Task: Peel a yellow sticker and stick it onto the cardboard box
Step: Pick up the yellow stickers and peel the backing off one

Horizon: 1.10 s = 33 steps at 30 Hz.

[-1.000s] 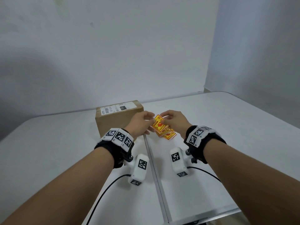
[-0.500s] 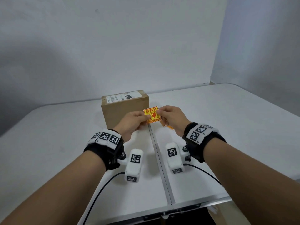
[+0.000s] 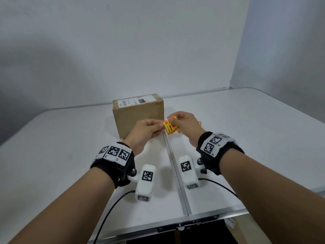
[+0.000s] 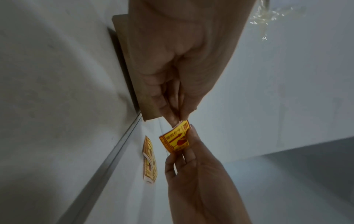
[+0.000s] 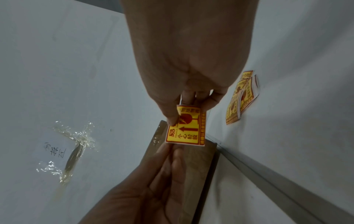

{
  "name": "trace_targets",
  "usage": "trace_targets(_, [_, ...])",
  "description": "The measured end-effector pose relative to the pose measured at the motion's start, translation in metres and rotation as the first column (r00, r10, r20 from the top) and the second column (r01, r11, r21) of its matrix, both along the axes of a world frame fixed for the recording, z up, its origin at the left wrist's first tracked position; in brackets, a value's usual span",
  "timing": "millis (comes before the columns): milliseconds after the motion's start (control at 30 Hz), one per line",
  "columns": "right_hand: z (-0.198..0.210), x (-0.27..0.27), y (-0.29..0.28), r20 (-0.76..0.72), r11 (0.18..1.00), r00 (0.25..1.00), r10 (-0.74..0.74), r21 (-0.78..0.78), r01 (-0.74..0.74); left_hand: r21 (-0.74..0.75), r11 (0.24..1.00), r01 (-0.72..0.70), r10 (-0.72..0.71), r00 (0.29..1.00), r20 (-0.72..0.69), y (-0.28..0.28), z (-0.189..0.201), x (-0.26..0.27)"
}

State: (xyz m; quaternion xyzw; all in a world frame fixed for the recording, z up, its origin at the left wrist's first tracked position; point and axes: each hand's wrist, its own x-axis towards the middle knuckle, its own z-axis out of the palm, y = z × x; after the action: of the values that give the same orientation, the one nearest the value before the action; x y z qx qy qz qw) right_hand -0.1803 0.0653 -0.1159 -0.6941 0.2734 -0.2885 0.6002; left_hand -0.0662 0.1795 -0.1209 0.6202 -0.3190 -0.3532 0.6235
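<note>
Reaching forward over the white worktop (image 3: 52, 155), both forearms carry black wrist straps with white camera pods hanging beneath. Between the hands, lifted off the surface, a yellow sticker (image 3: 170, 127) is held. The left hand (image 3: 143, 132) pinches its left edge between thumb and fingertips; the right hand (image 3: 184, 125) pinches its upper right part, thumb on the printed face, fingers curled behind. Just right of the held one, more yellow stickers (image 5: 241, 97) lie loose on the worktop. Farther off, directly behind the left hand, stands the cardboard box (image 3: 139, 113) with a white shipping label (image 3: 137, 102) on top.
</note>
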Motion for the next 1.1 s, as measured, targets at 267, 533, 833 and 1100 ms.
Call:
trace_targets(267, [0.001, -0.001, 0.001, -0.027, 1.000, 1.000, 0.014, -0.018, -0.015, -0.007, 0.999, 0.035, -0.035, 0.999, 0.014, 0.005, 0.004, 0.006])
trace_targets(533, [0.001, -0.002, 0.000, -0.065, 0.999, 0.998, 0.022, -0.042, -0.025, 0.069, 0.997, 0.043, -0.056, 0.977, 0.204, 0.006, 0.011, 0.006])
trace_targets(833, [0.003, -0.003, -0.002, -0.098, 0.998, 0.995, 0.010, -0.068, -0.017, 0.102, 0.993, 0.051, -0.079, 0.954, 0.290, 0.004, 0.015, 0.004])
trace_targets(1100, [-0.001, -0.003, -0.001, -0.082, 0.997, 0.996, -0.016, -0.083, 0.010, 0.087, 0.994, 0.060, -0.082, 0.960, 0.269, 0.000, 0.009, 0.002])
